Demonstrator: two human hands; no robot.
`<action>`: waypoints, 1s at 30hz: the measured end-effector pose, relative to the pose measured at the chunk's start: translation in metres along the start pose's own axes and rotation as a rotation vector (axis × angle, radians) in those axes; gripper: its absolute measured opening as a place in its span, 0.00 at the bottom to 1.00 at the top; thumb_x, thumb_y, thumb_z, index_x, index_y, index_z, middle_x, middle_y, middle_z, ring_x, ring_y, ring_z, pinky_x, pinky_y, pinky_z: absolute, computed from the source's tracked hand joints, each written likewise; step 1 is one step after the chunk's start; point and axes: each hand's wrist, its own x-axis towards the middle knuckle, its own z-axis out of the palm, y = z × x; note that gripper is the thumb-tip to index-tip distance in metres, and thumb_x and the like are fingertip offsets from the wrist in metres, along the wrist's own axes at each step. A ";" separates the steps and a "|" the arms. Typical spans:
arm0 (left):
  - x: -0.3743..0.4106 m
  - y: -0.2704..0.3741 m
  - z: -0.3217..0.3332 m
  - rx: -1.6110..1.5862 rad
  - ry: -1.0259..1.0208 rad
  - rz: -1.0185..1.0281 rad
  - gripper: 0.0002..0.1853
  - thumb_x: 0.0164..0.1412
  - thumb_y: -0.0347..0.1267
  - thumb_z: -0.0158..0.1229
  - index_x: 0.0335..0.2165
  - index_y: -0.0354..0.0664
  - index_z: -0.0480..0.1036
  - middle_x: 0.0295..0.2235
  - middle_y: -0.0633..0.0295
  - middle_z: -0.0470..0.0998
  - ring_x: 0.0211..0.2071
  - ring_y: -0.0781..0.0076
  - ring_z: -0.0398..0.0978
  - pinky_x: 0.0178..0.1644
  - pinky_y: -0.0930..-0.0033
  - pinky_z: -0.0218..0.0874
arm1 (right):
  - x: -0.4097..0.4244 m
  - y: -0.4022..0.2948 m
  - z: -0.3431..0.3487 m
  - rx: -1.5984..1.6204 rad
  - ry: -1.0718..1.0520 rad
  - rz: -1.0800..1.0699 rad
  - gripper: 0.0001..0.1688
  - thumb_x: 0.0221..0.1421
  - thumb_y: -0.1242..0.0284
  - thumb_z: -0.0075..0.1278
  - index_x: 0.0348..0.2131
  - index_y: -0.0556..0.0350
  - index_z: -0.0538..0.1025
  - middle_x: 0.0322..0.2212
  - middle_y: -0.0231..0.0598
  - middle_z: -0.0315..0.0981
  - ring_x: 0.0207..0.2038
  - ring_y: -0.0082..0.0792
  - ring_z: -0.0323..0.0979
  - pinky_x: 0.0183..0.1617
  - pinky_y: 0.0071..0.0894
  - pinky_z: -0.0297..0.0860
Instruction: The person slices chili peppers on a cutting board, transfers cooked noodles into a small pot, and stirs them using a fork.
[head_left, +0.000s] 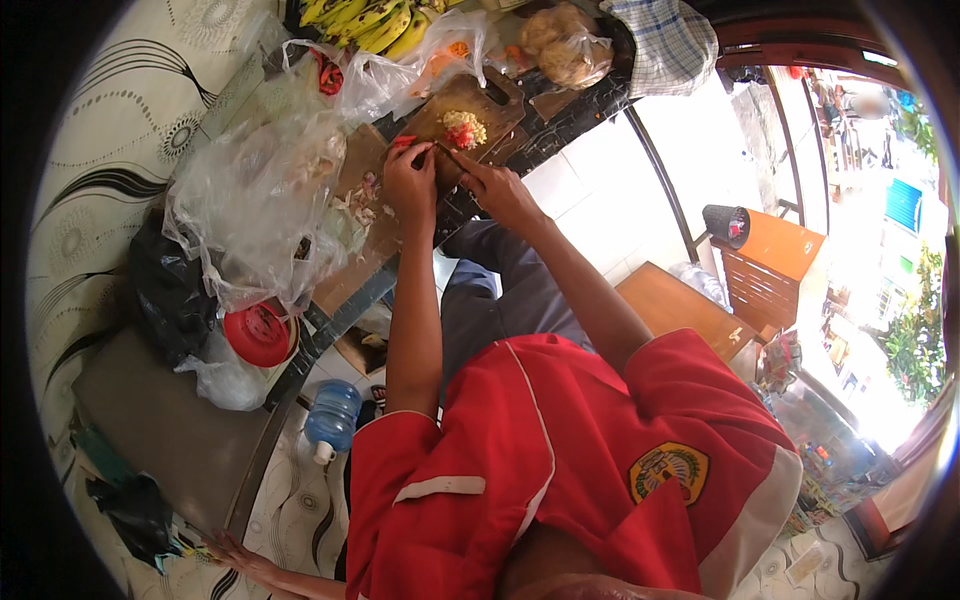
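My left hand (409, 182) pinches a red piece that looks like chilli (403, 141) at the near left part of a wooden cutting board (431, 118). In my right hand (501, 193) is a knife (450, 156), its blade pointing towards the left fingertips. Just beyond the blade, a small heap of finely chopped pale and red pieces (463, 130) lies on the board. Papery peelings (365, 196) are scattered left of my left hand. How much of the red piece the fingers cover cannot be seen.
Clear plastic bags (259, 202) and a red bowl (256, 334) crowd the left. Bananas (375, 22), a bag of brown food (566, 45) and a checked cloth (667, 45) lie at the back. Another person's hand (240, 556) shows lower left, near a blue water bottle (332, 415).
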 end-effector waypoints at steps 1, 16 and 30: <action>0.000 0.003 -0.001 -0.006 -0.002 -0.021 0.08 0.56 0.32 0.64 0.34 0.41 0.82 0.36 0.54 0.78 0.40 0.52 0.75 0.46 0.58 0.66 | 0.002 0.001 0.000 -0.014 0.000 0.006 0.28 0.66 0.67 0.46 0.63 0.39 0.66 0.36 0.58 0.77 0.39 0.62 0.74 0.42 0.55 0.69; 0.004 0.009 0.018 0.104 0.044 -0.189 0.07 0.49 0.38 0.66 0.26 0.49 0.80 0.36 0.56 0.76 0.37 0.49 0.75 0.41 0.52 0.67 | -0.007 -0.002 0.006 -0.183 0.099 -0.011 0.28 0.65 0.68 0.46 0.63 0.40 0.66 0.38 0.56 0.78 0.39 0.61 0.76 0.41 0.57 0.71; -0.005 0.002 0.043 -0.293 0.083 -0.118 0.07 0.56 0.32 0.62 0.34 0.44 0.82 0.34 0.57 0.83 0.37 0.58 0.78 0.44 0.59 0.69 | 0.018 0.056 -0.063 -0.056 0.010 -0.090 0.28 0.65 0.63 0.39 0.61 0.48 0.67 0.22 0.42 0.74 0.18 0.32 0.73 0.24 0.35 0.70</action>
